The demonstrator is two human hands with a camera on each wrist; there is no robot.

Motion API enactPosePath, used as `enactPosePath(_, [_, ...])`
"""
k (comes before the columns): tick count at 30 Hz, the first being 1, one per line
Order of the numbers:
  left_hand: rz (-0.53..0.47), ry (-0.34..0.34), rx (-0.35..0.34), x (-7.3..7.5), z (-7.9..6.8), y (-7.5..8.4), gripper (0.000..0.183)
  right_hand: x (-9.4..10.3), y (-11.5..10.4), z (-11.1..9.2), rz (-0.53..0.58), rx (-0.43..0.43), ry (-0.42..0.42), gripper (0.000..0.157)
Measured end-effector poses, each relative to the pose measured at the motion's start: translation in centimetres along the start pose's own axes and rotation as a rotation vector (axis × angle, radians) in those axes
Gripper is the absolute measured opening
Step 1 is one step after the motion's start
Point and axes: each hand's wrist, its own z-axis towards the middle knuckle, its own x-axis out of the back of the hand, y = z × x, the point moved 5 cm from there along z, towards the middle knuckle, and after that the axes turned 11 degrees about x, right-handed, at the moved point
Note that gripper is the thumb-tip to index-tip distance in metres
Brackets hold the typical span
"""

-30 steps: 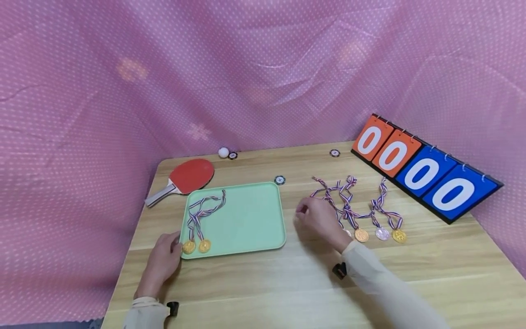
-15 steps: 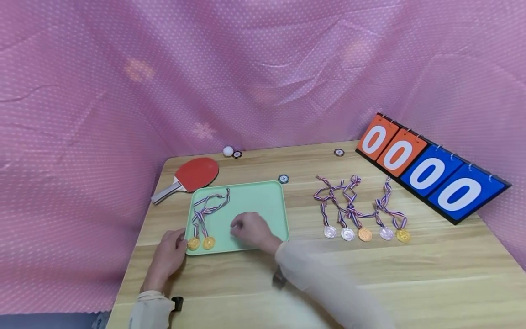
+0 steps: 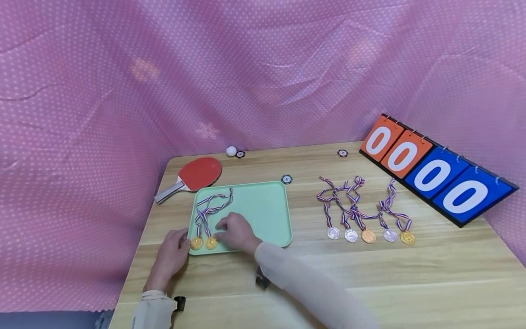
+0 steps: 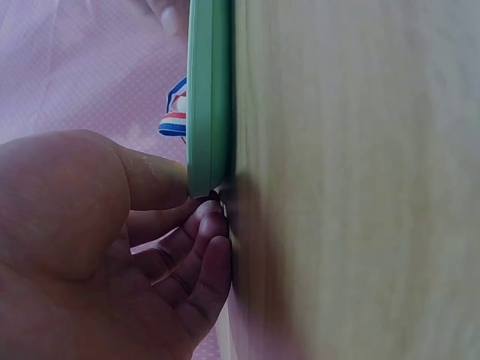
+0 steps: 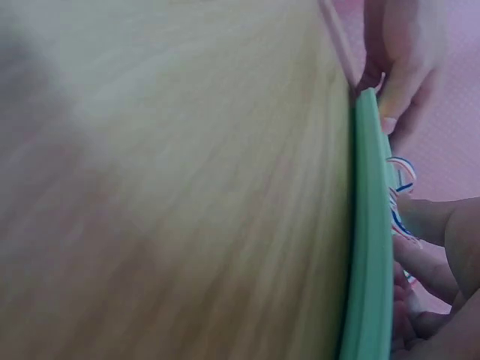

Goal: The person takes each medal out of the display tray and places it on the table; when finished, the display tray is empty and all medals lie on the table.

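A light green tray (image 3: 259,201) lies on the table with two gold medals on striped ribbons at its left side: the left gold medal (image 3: 196,243) and the right gold medal (image 3: 211,242). My left hand (image 3: 170,256) grips the tray's near left corner, thumb (image 4: 157,180) against the rim and curled fingers (image 4: 214,262) below it at the table. Over the tray, my right hand (image 3: 236,233) has its fingertips right at the edge of the right gold medal. Close up, the right thumb (image 5: 424,217) and fingers sit beside the striped ribbon (image 5: 405,176); the medal is hidden there.
Right of the tray lie two silver medals (image 3: 334,233), a bronze medal (image 3: 368,236), another silver medal (image 3: 390,235) and a gold medal (image 3: 407,238), ribbons tangled. Behind are a red paddle (image 3: 201,173), white ball (image 3: 231,151), several chips (image 3: 286,179) and a flip scoreboard (image 3: 431,176).
My right hand has swung left from beside the loose medals, over the tray, to the right gold medal. My left hand stays at the tray's corner. The whole head view has shifted slightly.
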Motion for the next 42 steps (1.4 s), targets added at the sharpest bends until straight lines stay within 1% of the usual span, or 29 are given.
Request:
enactPosePath(4, [-0.006, -0.001, -0.015, -0.1, 0.0, 0.4, 0.046, -0.3, -0.1, 0.5, -0.020, -0.009, 0.007, 0.027])
enactPosePath(8, [-0.008, 0.017, -0.044, -0.1, 0.0, 0.8, 0.046, -0.5, -0.3, 0.8, -0.047, -0.010, 0.025, 0.022])
enactPosePath(12, [-0.008, 0.018, -0.044, -0.1, 0.2, 1.0, 0.045, -0.6, -0.4, 1.1, -0.114, 0.013, 0.048, 0.014])
enactPosePath(16, [-0.010, 0.000, -0.024, -0.4, 0.3, 0.8, 0.046, -0.8, -0.3, 1.2, -0.141, 0.045, 0.069, 0.007])
enactPosePath(18, [-0.009, -0.009, -0.013, -0.5, 0.3, 0.7, 0.047, -0.8, -0.1, 1.1, -0.099, 0.059, 0.076, 0.006])
enactPosePath(19, [-0.008, -0.013, -0.007, -0.5, 0.3, 0.6, 0.047, -0.7, 0.1, 1.0, -0.058, 0.063, 0.080, 0.006])
enactPosePath(24, [-0.004, -0.016, 0.004, -0.7, 0.1, 0.4, 0.046, 0.2, 1.1, 0.1, 0.269, 0.054, 0.113, 0.003])
enactPosePath(26, [-0.004, -0.010, 0.002, -0.8, 0.1, 0.3, 0.046, 0.8, 1.6, -0.4, 0.363, 0.028, 0.124, 0.003])
enactPosePath(27, [-0.004, -0.005, -0.003, -0.8, 0.1, 0.3, 0.046, 1.2, 1.9, -0.6, 0.390, 0.012, 0.126, 0.003])
enactPosePath(33, [-0.007, -0.009, 0.006, -0.6, 0.0, 0.2, 0.047, 4.4, 3.3, -2.4, 0.505, -0.110, 0.133, 0.008])
enactPosePath(37, [-0.010, -0.009, 0.005, -0.3, -0.1, 0.1, 0.047, 7.2, 4.2, -3.5, 0.588, -0.161, 0.127, 0.012])
enactPosePath(39, [-0.009, -0.012, 0.004, -0.2, -0.1, 0.2, 0.047, 8.6, 4.6, -4.1, 0.590, -0.167, 0.121, 0.013])
enactPosePath(42, [-0.007, -0.014, 0.007, -0.1, 0.0, 0.2, 0.047, 10.8, 5.0, -5.0, 0.562, -0.179, 0.106, 0.014])
